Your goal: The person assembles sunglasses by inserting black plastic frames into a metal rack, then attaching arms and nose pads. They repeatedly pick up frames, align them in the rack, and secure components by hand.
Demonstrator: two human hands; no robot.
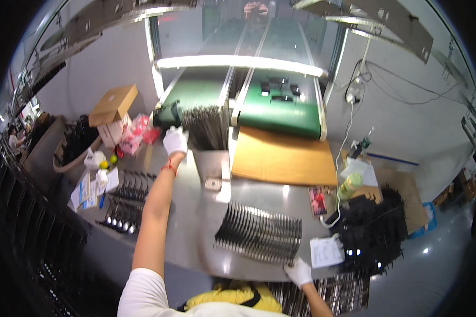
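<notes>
My left hand (175, 141), in a white glove, is stretched far forward beside a dense bundle of thin dark metal rods (206, 127). Its fingers look curled, and whatever they hold is too small to make out. The rods stand upright in a grey metal holder (212, 162). Close to my body, my right hand (299, 272), also gloved in white, has its fingers closed at the near right corner of a rack of curved dark metal strips (259, 232). That rack lies on the steel table (190, 232).
Two green conveyor belts (280, 117) run away under a bright tube lamp; black parts (281, 90) lie on the right one. Brown cardboard (283, 158) lies before it. Black pieces (367, 230) are heaped right, near a green bottle (350, 186). More curved strips (132, 187) sit left.
</notes>
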